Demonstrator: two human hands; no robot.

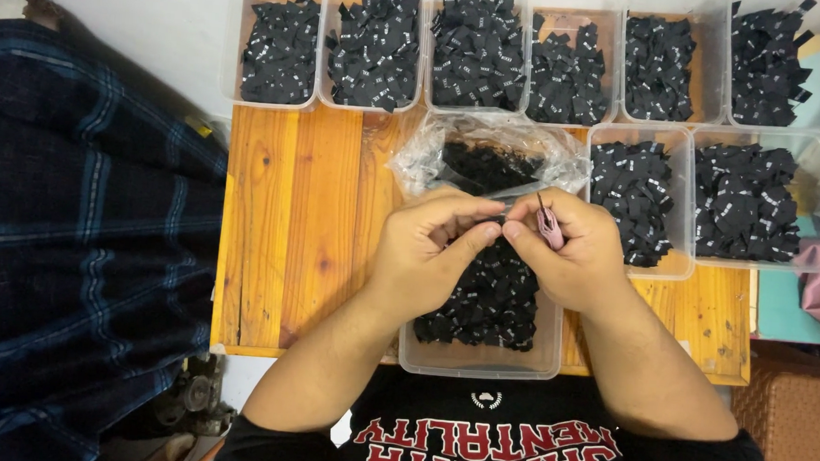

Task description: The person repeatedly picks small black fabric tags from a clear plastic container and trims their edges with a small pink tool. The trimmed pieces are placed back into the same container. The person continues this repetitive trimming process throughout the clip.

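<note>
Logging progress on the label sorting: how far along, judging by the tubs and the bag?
Looks done: eight clear tubs along the back and right hold piles of black labels. In hand: left hand and right hand meet over the near tub, the right holding a small pink tool; anything pinched between them is too small to tell. Left: the open plastic bag holds more black labels.

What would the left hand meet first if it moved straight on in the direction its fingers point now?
The left hand points right, toward the right hand. Their fingertips already nearly touch, so it would likely meet the right hand's thumb, beside the small pink tool held there. Depth is hard to judge.
</note>
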